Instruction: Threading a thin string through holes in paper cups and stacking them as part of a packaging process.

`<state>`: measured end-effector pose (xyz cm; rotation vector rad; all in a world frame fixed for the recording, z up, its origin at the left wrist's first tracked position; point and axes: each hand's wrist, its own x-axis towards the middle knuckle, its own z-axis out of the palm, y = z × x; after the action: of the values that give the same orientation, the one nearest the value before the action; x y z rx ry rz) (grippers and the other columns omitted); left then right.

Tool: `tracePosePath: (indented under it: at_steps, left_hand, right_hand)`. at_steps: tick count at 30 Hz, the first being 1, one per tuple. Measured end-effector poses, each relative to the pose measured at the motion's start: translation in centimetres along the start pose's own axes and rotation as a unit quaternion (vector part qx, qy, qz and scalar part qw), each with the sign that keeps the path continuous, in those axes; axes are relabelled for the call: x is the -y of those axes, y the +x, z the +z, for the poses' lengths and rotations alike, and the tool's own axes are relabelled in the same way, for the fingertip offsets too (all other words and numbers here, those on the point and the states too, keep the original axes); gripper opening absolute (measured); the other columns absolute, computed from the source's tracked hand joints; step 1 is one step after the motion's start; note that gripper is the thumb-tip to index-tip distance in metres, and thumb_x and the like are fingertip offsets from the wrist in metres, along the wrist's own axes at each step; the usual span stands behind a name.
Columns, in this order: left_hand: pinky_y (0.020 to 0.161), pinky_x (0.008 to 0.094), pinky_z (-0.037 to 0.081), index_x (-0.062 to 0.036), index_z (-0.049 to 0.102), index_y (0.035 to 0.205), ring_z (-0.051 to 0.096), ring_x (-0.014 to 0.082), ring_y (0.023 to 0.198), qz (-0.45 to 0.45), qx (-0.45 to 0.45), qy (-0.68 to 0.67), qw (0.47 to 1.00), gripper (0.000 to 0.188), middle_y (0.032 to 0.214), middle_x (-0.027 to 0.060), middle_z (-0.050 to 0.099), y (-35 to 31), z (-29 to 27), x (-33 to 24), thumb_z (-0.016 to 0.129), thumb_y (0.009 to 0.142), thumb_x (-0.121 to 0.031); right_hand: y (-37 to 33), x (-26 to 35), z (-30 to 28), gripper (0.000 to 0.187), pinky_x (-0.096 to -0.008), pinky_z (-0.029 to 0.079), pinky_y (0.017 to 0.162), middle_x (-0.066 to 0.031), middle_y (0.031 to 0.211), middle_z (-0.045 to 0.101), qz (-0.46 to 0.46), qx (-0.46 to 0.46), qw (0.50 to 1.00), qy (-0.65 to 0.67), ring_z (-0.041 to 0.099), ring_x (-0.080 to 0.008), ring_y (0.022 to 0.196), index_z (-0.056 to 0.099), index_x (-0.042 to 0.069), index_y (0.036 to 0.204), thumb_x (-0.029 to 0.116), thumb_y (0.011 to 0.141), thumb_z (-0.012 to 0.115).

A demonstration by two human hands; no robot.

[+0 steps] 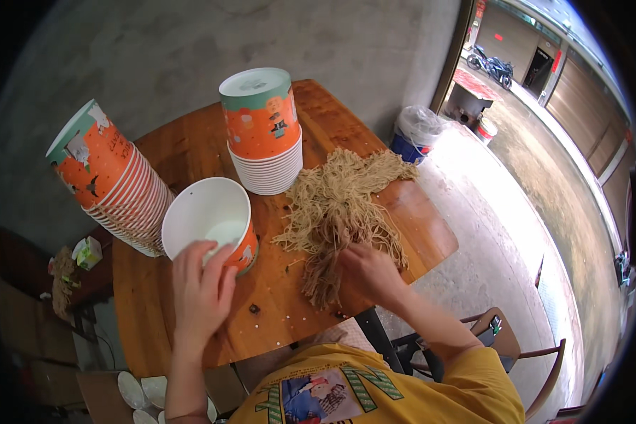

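Note:
My left hand point(203, 286), fingers apart and slightly bent, is at the near rim of an upright paper bucket point(206, 201), white inside and orange outside. Whether the fingertips touch the rim, I cannot tell. The bucket looks bare inside, though my fingers cover part of it. To its right, a tangled heap of tan, string-like strands point(332, 191) spreads over the wooden table point(268, 311). My right hand point(369, 272) is closed at the near end of the heap, pinching some strands; its fingertips are partly buried there.
A stack of upside-down orange-and-green paper buckets point(261, 127) stands behind, and another stack point(109, 173) leans at the left. White bowls point(131, 390) are at the lower left. A wooden chair point(498, 332) and a lined blue bin point(411, 145) stand on the right.

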<state>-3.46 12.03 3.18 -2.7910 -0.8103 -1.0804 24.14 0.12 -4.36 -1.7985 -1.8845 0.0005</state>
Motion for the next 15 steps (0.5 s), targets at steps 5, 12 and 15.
tracePosePath:
  at_steps: [5,12,15]
  left_hand:
    - [0.074,0.0272,0.048,-0.0061,0.055,0.123,0.056,0.0122,0.089,-0.234,0.057,-0.442,0.864,0.029,0.108,0.0075,0.057,-3.4,2.4,-4.5,0.058,0.095,-0.013]
    - [0.064,0.0192,0.046,-0.0018,0.042,0.132,0.059,0.0075,0.081,-0.374,0.063,-0.714,0.588,0.043,0.102,0.0027,0.061,-6.3,1.5,-6.4,0.055,0.099,-0.027]
    - [0.062,0.0211,0.046,-0.0027,0.049,0.119,0.058,0.0084,0.072,-0.425,0.117,-0.667,0.600,0.029,0.094,0.0040,0.061,-6.4,-0.1,-5.8,0.057,0.098,-0.022]
  right_hand:
    - [0.5,8.1,-1.2,0.010,-0.0372,0.050,0.062,-0.0092,0.079,0.058,-0.030,0.013,0.967,0.253,0.061,-0.0289,0.071,0.062,0.005,0.086,0.011,0.082,0.069]
    - [2.1,11.5,-0.6,0.009,-0.0331,0.051,0.066,-0.0078,0.086,0.061,-0.020,0.040,0.921,0.386,0.063,-0.0235,0.077,0.070,0.004,0.092,0.011,0.086,0.069]
    - [2.5,11.7,-0.2,0.007,-0.0341,0.052,0.066,-0.0073,0.085,0.063,-0.022,0.049,0.897,0.439,0.063,-0.0254,0.079,0.069,0.007,0.089,0.013,0.085,0.068]
